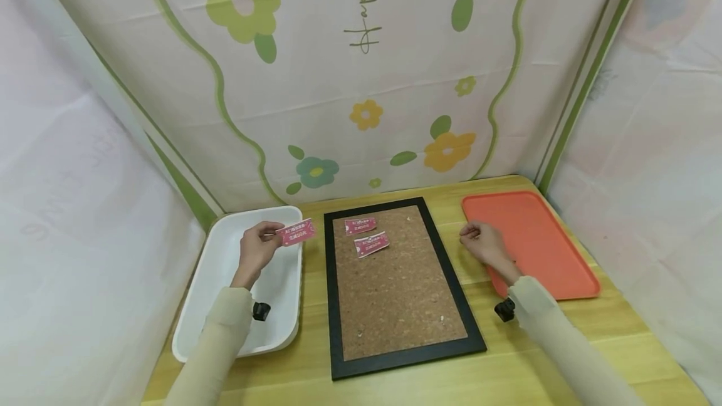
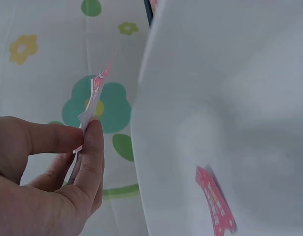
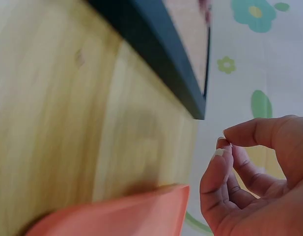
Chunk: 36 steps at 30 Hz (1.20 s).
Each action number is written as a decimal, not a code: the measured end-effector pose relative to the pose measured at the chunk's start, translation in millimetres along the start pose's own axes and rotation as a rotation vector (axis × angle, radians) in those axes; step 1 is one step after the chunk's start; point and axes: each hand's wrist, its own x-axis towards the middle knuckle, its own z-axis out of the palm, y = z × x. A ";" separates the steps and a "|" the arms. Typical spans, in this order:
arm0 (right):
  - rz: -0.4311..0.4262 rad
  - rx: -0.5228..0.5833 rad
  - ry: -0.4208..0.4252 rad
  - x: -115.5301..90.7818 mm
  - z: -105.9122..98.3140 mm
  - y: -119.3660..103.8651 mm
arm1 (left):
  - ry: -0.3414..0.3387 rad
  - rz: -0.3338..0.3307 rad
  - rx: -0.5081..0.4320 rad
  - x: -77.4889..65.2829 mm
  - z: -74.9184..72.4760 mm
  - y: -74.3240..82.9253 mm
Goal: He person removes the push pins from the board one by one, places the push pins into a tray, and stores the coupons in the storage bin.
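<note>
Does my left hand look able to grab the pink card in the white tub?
Probably not: your left hand pinches another card, though the pink card in the white tub looks uncovered.

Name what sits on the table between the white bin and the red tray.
The black-framed cork board, bearing two pink coupons, as the head view shows.

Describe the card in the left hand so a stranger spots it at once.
On the table, find the white bin, at the left in the head view. By its far right corner there, the left hand pinches a pink card by one end. It alone is visibly held: two similar cards lie on the board, and another card is in the bin.
</note>
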 end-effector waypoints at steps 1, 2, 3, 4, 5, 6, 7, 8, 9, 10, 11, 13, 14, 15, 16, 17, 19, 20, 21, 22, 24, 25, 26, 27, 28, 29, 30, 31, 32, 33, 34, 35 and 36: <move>0.004 -0.006 0.000 -0.1 -1.0 1.5 | 0.002 -0.009 -0.003 0.7 -1.4 -2.1; 0.010 -0.010 0.001 -0.2 -1.8 3.4 | 0.009 -0.015 0.003 1.5 -2.7 -4.5; 0.013 -0.014 0.000 -0.3 -2.7 5.3 | 0.019 -0.018 0.009 2.4 -4.1 -6.9; 0.013 -0.010 -0.003 -0.7 -3.7 7.0 | 0.030 -0.022 0.015 3.0 -5.5 -9.3; 0.012 -0.008 -0.004 -1.1 -4.8 8.8 | 0.039 -0.025 0.020 3.7 -7.0 -11.7; 0.011 -0.004 -0.002 -1.7 -6.0 10.4 | 0.049 -0.032 0.023 4.4 -8.4 -13.9; 0.008 0.000 0.000 -2.4 -7.4 12.1 | 0.055 -0.038 0.026 5.3 -9.8 -15.8; 0.003 0.001 0.000 -3.1 -8.9 14.0 | 0.061 -0.043 0.024 6.2 -11.0 -17.5; 0.001 0.002 -0.001 -4.1 -10.5 15.6 | 0.060 -0.056 0.009 7.1 -11.9 -19.4; -0.002 0.001 -0.002 -5.0 -12.3 17.1 | 0.059 -0.070 0.001 7.6 -12.8 -20.8; -0.006 -0.001 -0.002 -5.8 -14.4 18.5 | 0.056 -0.087 -0.005 8.0 -13.7 -21.6; -0.009 -0.007 -0.004 -7.0 -18.3 21.9 | 0.051 -0.123 -0.018 8.7 -15.3 -23.2; -0.004 -0.011 -0.006 -7.7 -20.1 23.4 | 0.051 -0.139 -0.020 9.3 -16.0 -24.2; 0.001 -0.017 -0.006 -8.2 -21.9 24.9 | 0.049 -0.152 -0.019 9.9 -16.8 -25.8; 0.006 -0.020 -0.004 -8.6 -23.6 26.6 | 0.049 -0.159 -0.012 10.6 -17.8 -27.3; 0.012 -0.018 -0.004 -9.3 -25.4 28.0 | 0.051 -0.168 -0.013 11.9 -18.8 -29.5; 0.016 -0.027 -0.003 -10.4 -28.5 31.1 | 0.059 -0.177 -0.014 14.7 -21.1 -36.0; 0.020 -0.027 -0.003 -11.1 -30.1 32.5 | 0.061 -0.183 -0.012 15.7 -22.2 -39.2; 0.022 -0.031 0.001 -11.6 -31.6 34.1 | 0.062 -0.189 -0.014 16.8 -23.3 -42.3; 0.026 -0.033 0.000 -12.6 -33.3 35.8 | 0.061 -0.196 -0.017 17.8 -24.0 -45.1; 0.034 -0.044 0.000 -14.5 -36.7 39.4 | 0.054 -0.207 -0.019 19.1 -25.0 -49.3; 0.043 -0.045 -0.001 -15.2 -38.0 41.4 | 0.049 -0.215 -0.018 19.8 -25.2 -51.0; 0.054 -0.050 -0.001 -16.0 -39.2 43.3 | 0.041 -0.220 -0.019 20.2 -25.3 -52.2; 0.059 -0.054 -0.002 -16.9 -40.5 45.3 | 0.036 -0.223 -0.019 20.5 -25.3 -53.3; 0.062 -0.055 -0.006 -17.6 -41.6 47.4 | 0.034 -0.227 -0.018 20.8 -25.4 -54.5; 0.062 -0.057 -0.008 -18.2 -42.6 49.4 | 0.031 -0.233 -0.015 20.8 -25.4 -55.6; 0.060 -0.060 -0.010 -18.9 -43.5 51.5 | 0.030 -0.239 -0.014 20.7 -25.6 -56.7; 0.057 -0.063 -0.012 -19.4 -44.4 53.7 | 0.028 -0.252 -0.019 20.7 -25.6 -57.9; 0.052 -0.067 -0.013 -19.8 -45.2 55.9 | 0.024 -0.264 -0.023 20.4 -25.9 -59.0; 0.045 -0.070 -0.014 -20.2 -46.1 58.1 | 0.021 -0.276 -0.028 20.1 -26.4 -60.3; 0.038 -0.077 -0.012 -20.4 -47.1 60.5 | 0.017 -0.290 -0.038 20.0 -26.8 -61.6; 0.032 -0.082 -0.012 -20.8 -48.2 62.7 | 0.012 -0.304 -0.046 19.6 -27.2 -62.8; 0.027 -0.085 -0.012 -21.2 -49.4 65.1 | 0.009 -0.316 -0.057 19.3 -27.5 -64.3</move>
